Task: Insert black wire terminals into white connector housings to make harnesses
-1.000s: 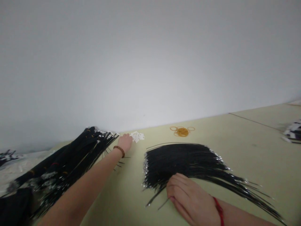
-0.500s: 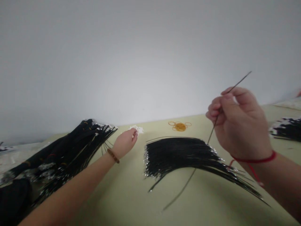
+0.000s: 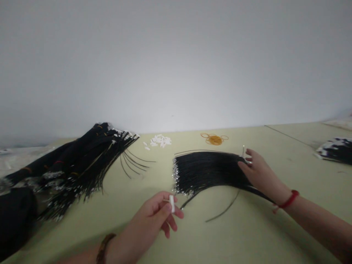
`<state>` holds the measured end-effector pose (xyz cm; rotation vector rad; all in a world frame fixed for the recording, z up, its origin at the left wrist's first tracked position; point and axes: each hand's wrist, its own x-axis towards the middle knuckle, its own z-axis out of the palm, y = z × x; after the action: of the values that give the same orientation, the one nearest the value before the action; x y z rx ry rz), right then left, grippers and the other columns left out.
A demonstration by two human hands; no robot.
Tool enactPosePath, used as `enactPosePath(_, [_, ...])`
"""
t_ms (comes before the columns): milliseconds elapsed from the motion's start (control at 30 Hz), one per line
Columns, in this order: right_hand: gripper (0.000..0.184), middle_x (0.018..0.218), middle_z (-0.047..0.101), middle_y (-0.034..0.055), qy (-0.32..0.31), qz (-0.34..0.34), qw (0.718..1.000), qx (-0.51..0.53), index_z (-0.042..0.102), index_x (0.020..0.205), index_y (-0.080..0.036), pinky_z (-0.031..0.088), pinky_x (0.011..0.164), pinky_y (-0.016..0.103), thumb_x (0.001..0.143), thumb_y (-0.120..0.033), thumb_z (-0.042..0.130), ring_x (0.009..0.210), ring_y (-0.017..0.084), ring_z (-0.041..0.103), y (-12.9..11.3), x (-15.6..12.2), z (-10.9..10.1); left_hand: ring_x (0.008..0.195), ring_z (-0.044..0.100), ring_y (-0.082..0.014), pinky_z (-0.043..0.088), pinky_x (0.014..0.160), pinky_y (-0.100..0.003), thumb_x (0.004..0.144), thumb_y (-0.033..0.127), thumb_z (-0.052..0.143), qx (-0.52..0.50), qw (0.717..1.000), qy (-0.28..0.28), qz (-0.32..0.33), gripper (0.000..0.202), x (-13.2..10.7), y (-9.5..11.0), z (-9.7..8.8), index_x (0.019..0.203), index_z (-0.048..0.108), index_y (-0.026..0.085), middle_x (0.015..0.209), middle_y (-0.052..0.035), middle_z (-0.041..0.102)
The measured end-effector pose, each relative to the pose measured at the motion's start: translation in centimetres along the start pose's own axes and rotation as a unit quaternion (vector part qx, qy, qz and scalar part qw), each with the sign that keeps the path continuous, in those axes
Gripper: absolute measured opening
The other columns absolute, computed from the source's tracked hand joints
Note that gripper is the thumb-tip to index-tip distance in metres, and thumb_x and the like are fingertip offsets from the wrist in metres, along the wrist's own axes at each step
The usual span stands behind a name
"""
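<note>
My left hand [image 3: 150, 216] is near the front of the pale green table [image 3: 310, 172], pinching a small white plastic piece [image 3: 172, 203] between finger and thumb. My right hand [image 3: 260, 172] rests at the far right of a wide fan of thin black wires [image 3: 206, 172], whose silvery tips line its left edge. That hand seems to pinch one thin wire [image 3: 224, 209], with a small pale tip [image 3: 243, 151] standing up beyond the fingers. Its grip is partly hidden by my fingers.
A heap of small white pieces [image 3: 160, 140] and a tangle of orange rubber bands [image 3: 214, 139] lie near the wall. A large bundle of black wires [image 3: 90, 161] sits at the left, with another [image 3: 335, 150] at the right. A dark object [image 3: 13, 220] fills the lower left corner.
My left hand has come back from the white heap toward me, now holding a white piece. My right hand has dropped from above the fan to its right part.
</note>
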<state>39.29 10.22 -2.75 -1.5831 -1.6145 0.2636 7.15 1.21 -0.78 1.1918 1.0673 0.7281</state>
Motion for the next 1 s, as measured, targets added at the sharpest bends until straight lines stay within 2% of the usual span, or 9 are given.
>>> enactPosePath(67, [0.058, 0.130, 0.026, 0.0174, -0.035, -0.077, 0.995, -0.045, 0.041, 0.126, -0.003, 0.014, 0.107, 0.050, 0.083, -0.040, 0.052, 0.125, 0.027, 0.021, -1.0, -1.7, -0.9, 0.061, 0.053, -0.0103, 0.041, 0.052, -0.022, 0.087, 0.031, 0.044, -0.050, 0.998, 0.017, -0.016, 0.019, 0.4, -0.5, -0.3, 0.092, 0.049, 0.014, 0.089, -0.0089, 0.063])
enactPosePath(100, [0.054, 0.130, 0.028, 0.0144, -0.084, -0.122, 0.987, -0.058, 0.045, 0.125, -0.007, 0.015, 0.108, 0.048, 0.083, -0.039, 0.052, 0.124, 0.026, 0.023, -1.8, -2.8, -1.2, 0.062, 0.054, -0.0103, 0.041, 0.053, -0.022, 0.087, 0.030, 0.045, -0.072, 0.997, 0.023, -0.023, 0.019, 0.6, -0.6, -0.4, 0.094, 0.049, 0.013, 0.090, -0.0094, 0.063])
enactPosePath(167, [0.033, 0.117, 0.043, 0.0057, -0.205, -0.206, 0.954, -0.071, 0.057, 0.111, -0.018, 0.032, 0.102, 0.033, 0.085, -0.037, 0.049, 0.110, 0.015, 0.040, -3.7, -5.1, -1.2, 0.063, 0.055, -0.0106, 0.043, 0.056, -0.023, 0.085, 0.027, 0.049, -0.113, 0.993, 0.026, -0.037, 0.017, 0.9, -0.7, -0.7, 0.094, 0.050, 0.013, 0.089, -0.0101, 0.065])
enactPosePath(233, [0.027, 0.107, 0.047, 0.0044, -0.300, -0.299, 0.901, -0.093, 0.059, 0.105, -0.019, 0.037, 0.090, 0.025, 0.092, -0.030, 0.038, 0.099, 0.011, 0.043, -5.3, -6.9, -0.4, 0.064, 0.056, -0.0108, 0.045, 0.060, -0.025, 0.083, 0.024, 0.052, -0.145, 0.988, 0.024, -0.047, 0.014, 1.0, -0.6, -1.0, 0.090, 0.052, 0.012, 0.088, -0.0103, 0.066])
enactPosePath(400, [0.039, 0.085, 0.047, 0.0067, -0.293, -0.315, 0.901, -0.064, 0.055, 0.078, -0.010, 0.035, 0.076, 0.022, 0.096, -0.021, 0.022, 0.079, 0.010, 0.039, -7.2, -7.8, 2.6, 0.064, 0.058, -0.0110, 0.046, 0.065, -0.027, 0.083, 0.021, 0.053, -0.179, 0.982, 0.016, -0.066, 0.011, 0.8, -0.7, -1.3, 0.088, 0.053, 0.011, 0.093, -0.0131, 0.067])
enactPosePath(533, [0.026, 0.077, 0.046, 0.0037, -0.277, -0.265, 0.924, -0.001, 0.047, 0.085, -0.009, 0.031, 0.060, 0.014, 0.096, -0.018, 0.025, 0.066, 0.004, 0.038, -10.0, -6.8, 4.3, 0.066, 0.056, -0.0111, 0.047, 0.064, -0.026, 0.083, 0.022, 0.056, -0.168, 0.985, -0.008, -0.031, 0.012, 0.6, -0.9, -1.3, 0.082, 0.057, 0.010, 0.093, -0.0109, 0.065])
enactPosePath(667, [0.024, 0.065, 0.042, -0.0011, -0.277, -0.215, 0.933, 0.085, 0.043, 0.082, -0.009, 0.029, 0.053, 0.008, 0.097, -0.021, 0.028, 0.058, 0.000, 0.036, -12.6, -6.7, 6.3, 0.065, 0.055, -0.0113, 0.046, 0.062, -0.025, 0.078, 0.028, 0.064, -0.170, 0.985, -0.016, -0.005, 0.018, 0.8, -1.4, -1.5, 0.075, 0.059, 0.011, 0.073, -0.0032, 0.061])
enactPosePath(800, [0.026, 0.062, 0.042, -0.0021, -0.302, -0.227, 0.913, 0.153, 0.048, 0.079, -0.009, 0.026, 0.052, 0.008, 0.095, -0.023, 0.034, 0.056, -0.001, 0.034, -12.2, -7.5, 7.7, 0.058, 0.058, -0.0102, 0.047, 0.059, -0.024, 0.066, 0.033, 0.075, -0.181, 0.983, -0.022, -0.027, 0.029, 1.0, -1.7, -1.5, 0.069, 0.055, 0.012, 0.065, -0.0019, 0.063])
enactPosePath(1000, [0.009, 0.066, 0.045, -0.0025, -0.275, -0.252, 0.908, 0.190, 0.050, 0.078, -0.011, 0.026, 0.057, 0.010, 0.084, -0.009, 0.044, 0.062, -0.001, 0.037, -11.1, -7.3, 7.8, 0.055, 0.061, -0.0094, 0.051, 0.055, -0.022, 0.061, 0.024, 0.079, -0.238, 0.965, -0.031, -0.101, 0.028, 1.2, -0.9, -1.6, 0.070, 0.054, 0.013, 0.065, 0.0003, 0.066])
